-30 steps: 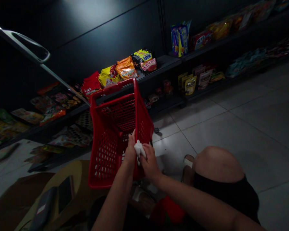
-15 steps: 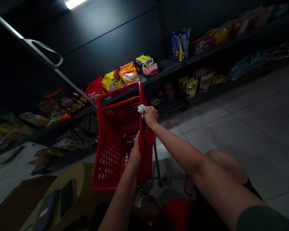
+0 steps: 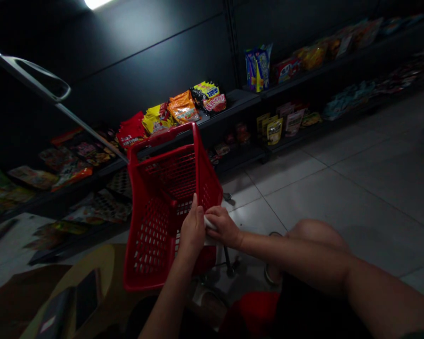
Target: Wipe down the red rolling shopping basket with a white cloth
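Note:
A red plastic mesh shopping basket (image 3: 151,240) stands upright in front of me, its far rim near the shelves. My left hand (image 3: 192,230) grips the basket's near side wall. Right next to it, my right hand (image 3: 223,227) pinches a white cloth (image 3: 209,227) against that same wall. The cloth is mostly hidden by my fingers, and I cannot tell whether it is a cloth or a tissue. The two hands are almost touching.
Black shelves (image 3: 240,101) with snack packets (image 3: 183,107) run along the left and far side. A thin black leg (image 3: 227,261) stands under the basket. My knee (image 3: 314,235) is at right, on a tiled floor (image 3: 353,207). Tan sheeting (image 3: 102,268) and dark flat objects lie lower left.
My right hand with the cloth has moved back from the basket's far rim, down the wall to beside my left hand. My left hand remains on the basket.

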`<state>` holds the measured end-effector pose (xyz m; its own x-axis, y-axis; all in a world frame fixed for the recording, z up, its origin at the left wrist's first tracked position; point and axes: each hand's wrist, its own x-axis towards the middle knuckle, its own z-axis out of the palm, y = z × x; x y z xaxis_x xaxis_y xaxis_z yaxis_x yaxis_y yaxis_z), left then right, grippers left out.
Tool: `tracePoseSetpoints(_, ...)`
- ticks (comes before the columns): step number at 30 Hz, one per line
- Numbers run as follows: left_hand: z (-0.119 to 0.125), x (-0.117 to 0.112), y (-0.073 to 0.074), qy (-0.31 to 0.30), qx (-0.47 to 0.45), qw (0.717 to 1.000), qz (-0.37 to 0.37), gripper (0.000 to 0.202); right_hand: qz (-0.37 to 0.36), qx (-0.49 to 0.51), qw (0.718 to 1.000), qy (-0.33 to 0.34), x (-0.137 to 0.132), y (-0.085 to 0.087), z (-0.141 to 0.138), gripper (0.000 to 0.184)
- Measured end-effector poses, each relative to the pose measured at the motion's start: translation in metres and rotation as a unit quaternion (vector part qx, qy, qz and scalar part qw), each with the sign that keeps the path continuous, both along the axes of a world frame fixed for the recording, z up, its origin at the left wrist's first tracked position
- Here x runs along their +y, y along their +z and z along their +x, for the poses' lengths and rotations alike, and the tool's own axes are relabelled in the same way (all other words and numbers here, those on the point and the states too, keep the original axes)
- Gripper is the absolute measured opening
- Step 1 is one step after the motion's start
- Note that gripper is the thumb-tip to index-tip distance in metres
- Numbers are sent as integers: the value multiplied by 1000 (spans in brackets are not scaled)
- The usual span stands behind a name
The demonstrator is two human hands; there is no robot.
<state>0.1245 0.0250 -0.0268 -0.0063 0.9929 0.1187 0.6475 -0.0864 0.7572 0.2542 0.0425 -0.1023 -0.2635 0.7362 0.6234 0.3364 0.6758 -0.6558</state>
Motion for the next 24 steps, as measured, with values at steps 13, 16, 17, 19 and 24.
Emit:
tracePoseSetpoints(13, -17, -5, -5, -14, -48, 999, 5, 59, -247, 40, 934, -254, 163, 21, 9, 21)
tracePoseSetpoints(16, -16, -4, -4, -19, -43, 999, 4, 58, -222, 53, 949, -216, 143, 15, -11, 18)
tracePoseSetpoints(17, -16, -4, -4, -21, -47, 999, 5, 58, -201, 69, 956, -202, 132, 12, -17, 17)
tracePoseSetpoints(19, -16, -2, -4, -21, -51, 998, 6, 58, -155, 118, 967, -163, 111, 9, -24, 18)
tracePoseSetpoints(24, -13, -6, -6, -26, -52, 998, -9, 58, -173, 256, 941, -139, 122, 27, -15, 26)
